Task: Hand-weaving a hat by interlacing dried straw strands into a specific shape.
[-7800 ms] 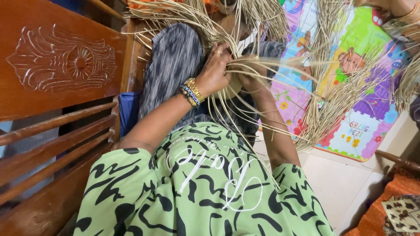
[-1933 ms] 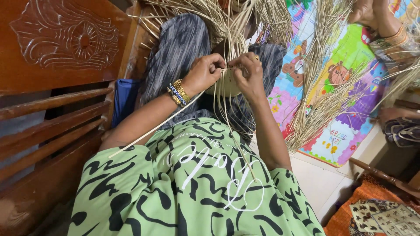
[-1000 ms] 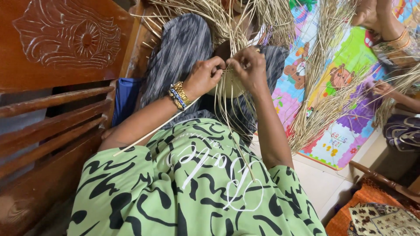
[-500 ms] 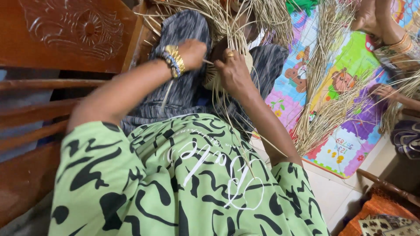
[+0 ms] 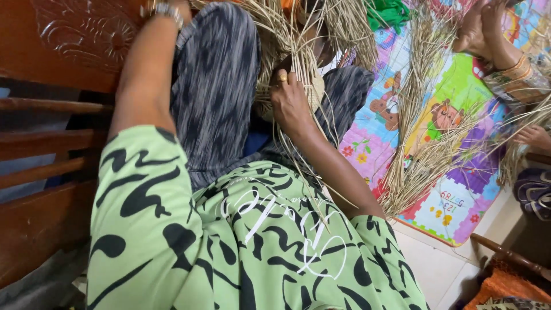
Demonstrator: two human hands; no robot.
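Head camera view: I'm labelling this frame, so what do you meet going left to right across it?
Carved wooden bench → left forearm → right hand on the woven straw piece → straw bundle → colourful play mat.

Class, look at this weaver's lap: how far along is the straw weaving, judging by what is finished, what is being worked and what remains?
Done: a small woven straw piece already shows a tight round section. In hand: the right hand grips loose straw strands against it; the left hand is raised out of view, only its wrist showing. Left: many long strands stick out unwoven, and a straw bundle lies on the colourful play mat.
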